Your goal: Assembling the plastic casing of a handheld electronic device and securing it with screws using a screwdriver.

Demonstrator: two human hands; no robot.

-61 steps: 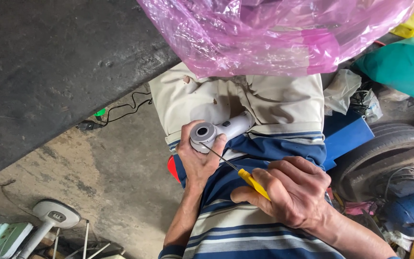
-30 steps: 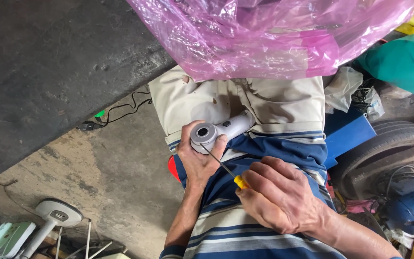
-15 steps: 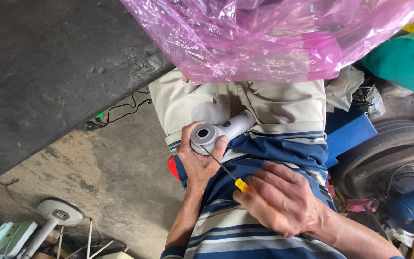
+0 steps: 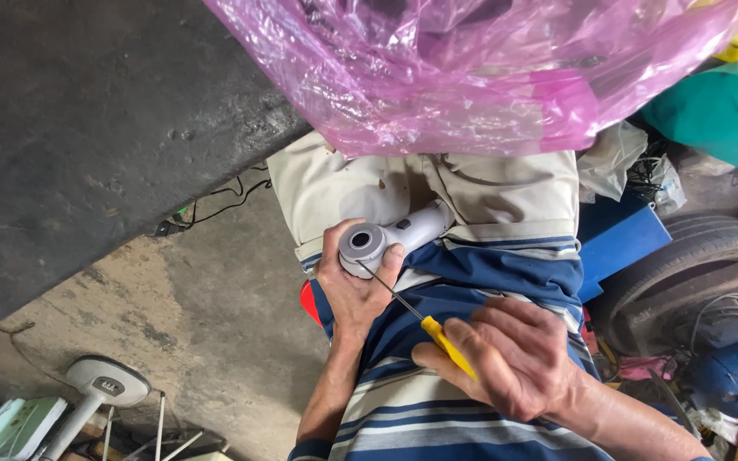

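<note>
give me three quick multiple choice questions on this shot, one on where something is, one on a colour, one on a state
1. Where is the screwdriver tip?
A. at the round head of the white device
B. on the floor
C. in the pink bag

2. What colour is the screwdriver handle?
A. red
B. yellow
C. green

3. How is the white device held?
A. lying loose
B. gripped in the left hand
C. hanging from a cord

Answers: 1 A, the screwdriver shaft meets the white device. 2 B, yellow shows in the right hand. 3 B, the left hand wraps its head.
</note>
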